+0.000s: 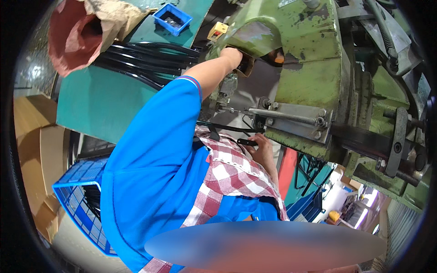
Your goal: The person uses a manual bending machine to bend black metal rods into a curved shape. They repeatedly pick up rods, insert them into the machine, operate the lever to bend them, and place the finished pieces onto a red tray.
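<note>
Dominating the scene, the green machine (309, 68) stands to the right of the tabletop (100, 104). Well left of the machine, and lower, sits a blue crate (86, 170); up on the tabletop, nearer the machine, lies a stack of black rods (145, 59). A lone rod (227, 127) reaches the machine's lower left edge. It looks slim, smooth and stiff: probably light, slightly slippery, hardly fragile, best held midway, clear of the machine. The left hand (231, 55) is at the machine's upper left, fingers hidden; I cannot tell whether it grips anything. Just beside the machine's lower left edge, the right hand (261, 148) holds a black piece (247, 142), seemingly rigid and light, easily pinched across its sides; whether it joins the rod is unclear.
</note>
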`<action>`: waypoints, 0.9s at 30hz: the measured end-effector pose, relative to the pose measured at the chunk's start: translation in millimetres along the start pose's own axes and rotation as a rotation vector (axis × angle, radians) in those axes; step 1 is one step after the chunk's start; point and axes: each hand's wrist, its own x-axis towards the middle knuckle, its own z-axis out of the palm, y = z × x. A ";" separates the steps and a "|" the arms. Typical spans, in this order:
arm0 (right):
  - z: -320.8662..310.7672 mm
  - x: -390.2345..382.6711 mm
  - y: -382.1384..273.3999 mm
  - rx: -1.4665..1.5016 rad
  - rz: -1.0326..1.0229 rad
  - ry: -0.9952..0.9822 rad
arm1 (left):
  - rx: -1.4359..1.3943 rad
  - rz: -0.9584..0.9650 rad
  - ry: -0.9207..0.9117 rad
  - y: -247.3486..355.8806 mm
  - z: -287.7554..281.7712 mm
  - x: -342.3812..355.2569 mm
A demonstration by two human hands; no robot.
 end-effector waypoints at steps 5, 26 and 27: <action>-9.0 -0.3 -13.7 -0.010 -0.030 -0.015 | 0.096 0.052 -0.016 9.1 -5.6 -8.1; 29.7 85.0 47.4 0.233 -0.188 -0.018 | -0.888 0.191 -0.364 9.8 -59.9 -135.2; 23.3 99.9 35.7 0.287 -0.208 -0.009 | -0.798 0.210 -0.332 8.6 -58.5 -139.4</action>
